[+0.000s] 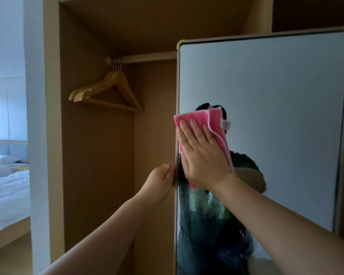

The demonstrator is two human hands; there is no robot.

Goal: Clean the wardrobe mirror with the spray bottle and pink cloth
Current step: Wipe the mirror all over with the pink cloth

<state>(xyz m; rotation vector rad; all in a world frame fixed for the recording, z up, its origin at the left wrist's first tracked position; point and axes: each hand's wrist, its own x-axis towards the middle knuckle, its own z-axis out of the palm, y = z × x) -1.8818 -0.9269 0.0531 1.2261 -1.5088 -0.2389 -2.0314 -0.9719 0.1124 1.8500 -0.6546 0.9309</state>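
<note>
- Setting: an open wardrobe [97, 145] in a bedroom, with a bed [6, 187] in white linen far left.
- The mirror [266, 120] is a tall framed panel to the right of the open bay. Its long axis is upright.
- Right grip [203, 153]: fingers spread and straight, palm flat, pressing the cloth [214, 122] against the glass. Nothing is pinched.
- Left grip [163, 177]: fingers curled round the mirror's left frame edge, just below and beside the right grip. We judge it is steadying the panel.
- The cloth is folded, with its long axis near upright. It sits on the glass against the left frame, and its upper end and right side show beyond the fingertips.
- Key relation: wet streaks [203, 211] lie directly below the right grip, down the left side of the glass. The rest of the glass lies to its right and above it.
- We judge the next stroke goes down through the wet patch, and the right grip is the nearer one.
- Containers: the bay holds a bunch of wooden hangers [107, 90] on a rail [147, 57]. We see nothing else in it.
- The spray bottle is not in view.
</note>
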